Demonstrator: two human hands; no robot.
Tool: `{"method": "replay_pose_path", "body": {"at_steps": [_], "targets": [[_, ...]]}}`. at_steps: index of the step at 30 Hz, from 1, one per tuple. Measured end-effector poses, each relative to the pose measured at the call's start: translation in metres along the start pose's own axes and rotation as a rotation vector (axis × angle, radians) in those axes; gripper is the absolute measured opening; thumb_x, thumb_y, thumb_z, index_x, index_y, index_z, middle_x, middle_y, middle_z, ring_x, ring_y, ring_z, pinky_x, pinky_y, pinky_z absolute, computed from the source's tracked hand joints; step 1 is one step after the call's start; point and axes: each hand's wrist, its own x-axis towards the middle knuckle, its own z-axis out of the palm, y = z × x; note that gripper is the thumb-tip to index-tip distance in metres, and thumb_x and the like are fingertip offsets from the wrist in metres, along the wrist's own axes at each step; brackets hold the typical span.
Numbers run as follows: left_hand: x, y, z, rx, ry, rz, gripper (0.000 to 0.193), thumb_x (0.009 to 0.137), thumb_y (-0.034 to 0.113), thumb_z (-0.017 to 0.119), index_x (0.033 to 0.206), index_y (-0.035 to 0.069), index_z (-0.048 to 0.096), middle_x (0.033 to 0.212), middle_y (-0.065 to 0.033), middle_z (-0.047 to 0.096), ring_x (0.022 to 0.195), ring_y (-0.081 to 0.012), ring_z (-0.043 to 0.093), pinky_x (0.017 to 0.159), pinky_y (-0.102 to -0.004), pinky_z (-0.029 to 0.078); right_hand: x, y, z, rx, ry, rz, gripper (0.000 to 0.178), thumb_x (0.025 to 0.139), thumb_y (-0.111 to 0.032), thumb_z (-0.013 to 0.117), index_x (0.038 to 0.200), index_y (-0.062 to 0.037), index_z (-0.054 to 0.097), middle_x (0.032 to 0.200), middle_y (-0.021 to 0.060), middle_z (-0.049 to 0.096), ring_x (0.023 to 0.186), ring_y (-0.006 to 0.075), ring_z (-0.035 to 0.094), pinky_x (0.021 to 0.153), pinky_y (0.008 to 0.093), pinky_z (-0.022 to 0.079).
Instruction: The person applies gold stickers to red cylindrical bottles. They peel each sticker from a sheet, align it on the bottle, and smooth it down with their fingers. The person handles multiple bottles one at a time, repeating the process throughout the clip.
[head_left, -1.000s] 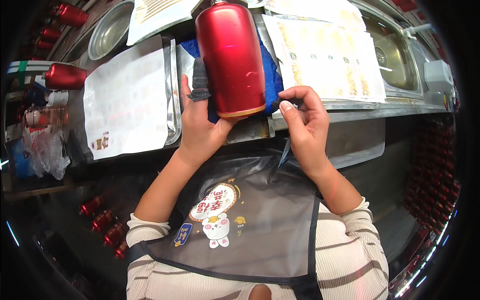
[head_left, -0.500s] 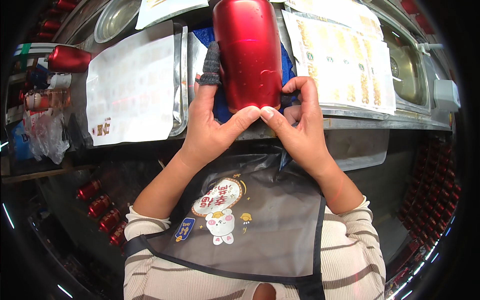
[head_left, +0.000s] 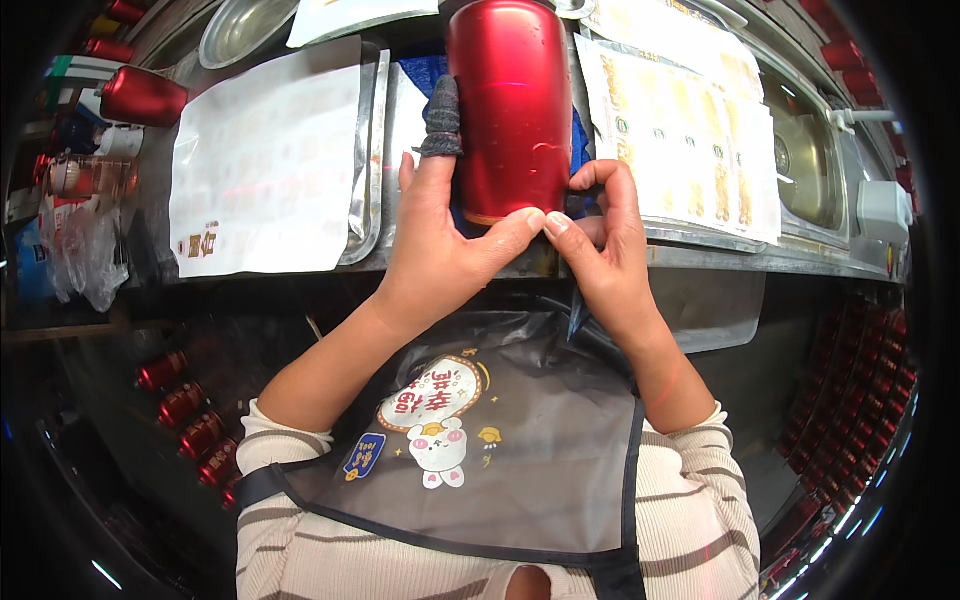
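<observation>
A glossy red metal bottle point(head_left: 510, 110) lies with its base end toward me, small droplets on its surface. My left hand point(head_left: 440, 220) grips its left side, the index finger in a dark grey knitted sleeve point(head_left: 441, 120) stretched along the wall and the thumb at the base edge. My right hand point(head_left: 605, 230) is closed at the lower right of the bottle, its fingers curled and its thumb pressed against the rim beside the other thumb. Whether anything thin lies between the thumb tips cannot be made out. Beneath the bottle shows a blue cloth point(head_left: 425, 72).
A white sheet point(head_left: 270, 160) covers a metal tray on the left; gold-printed sheets point(head_left: 680, 140) lie on another at right. Beyond is a metal sink point(head_left: 810, 140). Another red bottle point(head_left: 143, 97) lies far left, above a clear plastic bag point(head_left: 92, 255). Red bottles point(head_left: 850, 390) stand in rows low right.
The whole view has shifted slightly. Both thumbs have slid a little to the right along the bottle's base edge, and more of that edge shows. The grip stays on the bottle.
</observation>
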Motion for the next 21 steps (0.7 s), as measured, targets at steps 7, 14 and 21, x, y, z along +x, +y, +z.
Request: {"method": "replay_pose_path", "body": {"at_steps": [7,14,21], "targets": [[-0.003,0.004,-0.008,0.19,-0.129,-0.036,0.087,0.067,0.023,0.091,0.137,0.003,0.045,0.128,-0.014,0.059,0.119,-0.0273,0.057,0.108,-0.0428,0.039,0.003,0.003,-0.006,0.143,-0.028,0.034,0.035,0.092,-0.013,0.068,0.115,-0.0027,0.043,0.098,0.0047,0.054,0.067,0.0021,0.047,0.058,0.02,0.039],[0.001,-0.018,-0.018,0.018,-0.106,0.005,0.088,0.069,0.02,0.089,0.144,0.006,0.046,0.13,-0.0174,0.058,0.123,-0.0316,0.055,0.114,-0.0495,0.03,0.003,-0.003,0.011,-0.237,0.086,0.033,0.045,0.087,-0.025,0.078,0.108,-0.0045,0.043,0.093,0.0051,0.056,0.066,0.0069,0.046,0.06,0.0247,0.043],[-0.002,-0.009,-0.008,0.547,0.094,0.381,0.094,0.068,0.033,0.089,0.147,0.005,0.047,0.151,-0.0202,0.047,0.139,-0.0344,0.047,0.118,-0.0633,0.008,-0.018,0.018,-0.009,-0.215,0.259,-0.252,0.03,0.088,-0.003,0.068,0.117,-0.0002,0.059,0.094,0.0054,0.067,0.055,0.0026,0.047,0.052,0.0195,0.038]]}}
